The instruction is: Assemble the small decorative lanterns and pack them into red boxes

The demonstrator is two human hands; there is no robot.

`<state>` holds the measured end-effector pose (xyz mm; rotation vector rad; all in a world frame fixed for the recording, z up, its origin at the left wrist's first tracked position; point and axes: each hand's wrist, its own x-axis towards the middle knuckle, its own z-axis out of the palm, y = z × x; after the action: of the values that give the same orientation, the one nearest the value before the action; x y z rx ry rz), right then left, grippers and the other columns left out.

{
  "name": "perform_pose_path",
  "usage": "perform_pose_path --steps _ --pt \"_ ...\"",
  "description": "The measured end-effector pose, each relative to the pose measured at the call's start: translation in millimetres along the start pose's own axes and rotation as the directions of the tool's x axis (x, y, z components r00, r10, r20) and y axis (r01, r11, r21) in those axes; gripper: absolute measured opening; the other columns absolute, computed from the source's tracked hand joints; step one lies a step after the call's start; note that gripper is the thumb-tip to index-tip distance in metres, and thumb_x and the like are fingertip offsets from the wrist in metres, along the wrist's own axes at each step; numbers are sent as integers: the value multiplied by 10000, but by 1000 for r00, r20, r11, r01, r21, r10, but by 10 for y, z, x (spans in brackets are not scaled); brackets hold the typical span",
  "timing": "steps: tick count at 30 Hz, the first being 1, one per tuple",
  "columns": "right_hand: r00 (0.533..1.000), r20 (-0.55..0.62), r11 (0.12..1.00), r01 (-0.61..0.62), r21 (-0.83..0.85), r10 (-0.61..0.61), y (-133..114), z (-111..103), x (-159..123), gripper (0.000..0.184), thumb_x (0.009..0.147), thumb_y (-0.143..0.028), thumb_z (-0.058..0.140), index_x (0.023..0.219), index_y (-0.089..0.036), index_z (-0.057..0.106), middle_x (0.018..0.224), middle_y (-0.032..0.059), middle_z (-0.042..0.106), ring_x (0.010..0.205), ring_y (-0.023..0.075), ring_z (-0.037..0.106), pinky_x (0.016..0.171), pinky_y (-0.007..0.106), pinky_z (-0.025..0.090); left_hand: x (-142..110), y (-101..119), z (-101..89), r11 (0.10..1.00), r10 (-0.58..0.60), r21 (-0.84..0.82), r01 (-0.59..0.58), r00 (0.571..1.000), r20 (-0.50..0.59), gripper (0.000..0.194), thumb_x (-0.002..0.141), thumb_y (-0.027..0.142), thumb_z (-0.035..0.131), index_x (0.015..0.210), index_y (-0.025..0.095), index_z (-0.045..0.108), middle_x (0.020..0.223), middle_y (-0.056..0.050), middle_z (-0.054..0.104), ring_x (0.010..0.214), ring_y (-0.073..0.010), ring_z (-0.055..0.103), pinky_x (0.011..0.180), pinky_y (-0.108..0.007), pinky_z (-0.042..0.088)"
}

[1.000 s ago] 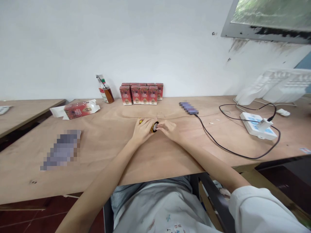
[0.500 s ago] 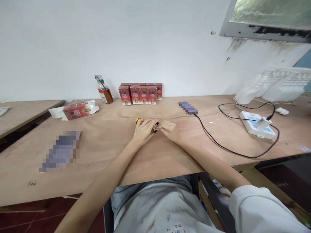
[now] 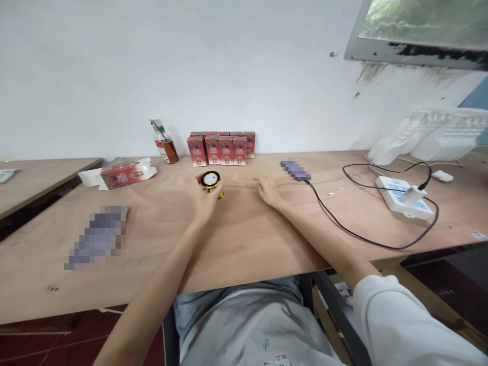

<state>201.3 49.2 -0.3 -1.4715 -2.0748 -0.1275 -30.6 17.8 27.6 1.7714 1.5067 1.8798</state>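
Note:
My left hand (image 3: 204, 199) grips a small gold bottle (image 3: 211, 182) and holds it just above the wooden table (image 3: 244, 239), its round pale end turned toward me. My right hand (image 3: 268, 191) rests on the table to the right of it, fingers stretched forward and holding nothing. A row of several small red boxes (image 3: 222, 147) stands against the wall behind both hands. An opened red box (image 3: 122, 173) lies on its side at the back left.
A tilted bottle of amber liquid (image 3: 164, 143) leans by the wall. A phone (image 3: 296, 170) with a black cable (image 3: 354, 231) runs to a white power strip (image 3: 404, 197) at right. A blurred flat object (image 3: 97, 236) lies at the front left. A second table (image 3: 38, 175) stands left.
My hands have parted. The left hand has lifted the gold bottle and carried it up and left, turning its end toward me. The right hand has let go and moved slightly forward.

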Motion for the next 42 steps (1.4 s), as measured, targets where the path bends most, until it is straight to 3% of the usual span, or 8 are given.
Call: perform_pose_path --steps 2,5,7,9,18,25,31,42 --pt "993 119 989 -7 -150 25 80 53 193 386 894 -49 347 1233 -103 523 1211 152 600 1178 220 501 963 351 407 72 -77 11 918 -338 -241 314 939 -64 429 686 380 721 990 201 477 989 -58 598 895 -179 614 785 -328 518" --pt "978 209 979 28 -202 15 137 95 452 405 895 -66 362 1275 -90 500 1178 184 617 1159 258 523 947 373 407 149 -152 -4 548 -737 -520 655 672 72 215 794 368 597 873 199 490 835 -11 589 721 -126 611 669 -257 527" --pt "960 281 971 74 -226 -8 148 95 595 400 902 -99 385 1285 -113 502 1146 183 635 1107 267 562 924 375 414 172 -161 -29 330 -816 -597 731 539 209 166 866 347 485 830 188 511 766 -4 586 621 -102 591 609 -227 523" --pt "932 361 962 133 -239 -39 146 79 718 375 900 -124 416 1253 -157 540 1110 159 657 1056 260 595 902 358 420 175 -147 -50 245 -818 -613 751 500 285 172 887 309 444 818 180 534 738 -3 593 571 -90 580 580 -211 521" --pt "874 473 950 231 -210 -109 5 63 896 299 744 -67 602 1025 -152 661 1028 138 682 941 249 630 781 302 443 137 -135 -3 226 -773 -583 780 508 381 114 855 234 460 777 185 527 729 -12 620 622 -122 624 636 -270 566" --pt "955 253 984 173 -46 -156 -13 -81 604 227 855 -114 444 959 -114 646 1037 112 646 938 169 602 802 262 461 126 -159 3 246 -794 -547 801 489 360 60 831 265 504 827 205 509 764 -10 608 608 -132 617 612 -299 563" --pt "970 76 911 189 366 -232 180 -68 67 203 757 -68 498 810 -154 674 856 58 667 819 161 626 777 314 501 119 -120 -18 284 -797 -536 795 507 329 62 838 270 502 850 214 480 814 -2 587 623 -115 604 626 -294 562" --pt "912 300 883 120 455 -279 136 -180 -124 710 718 -350 719 1361 -225 444 1394 108 491 1284 267 467 1078 475 357 55 -68 20 482 -747 -449 752 621 238 134 850 283 510 791 186 439 739 10 543 496 -86 555 474 -230 516"
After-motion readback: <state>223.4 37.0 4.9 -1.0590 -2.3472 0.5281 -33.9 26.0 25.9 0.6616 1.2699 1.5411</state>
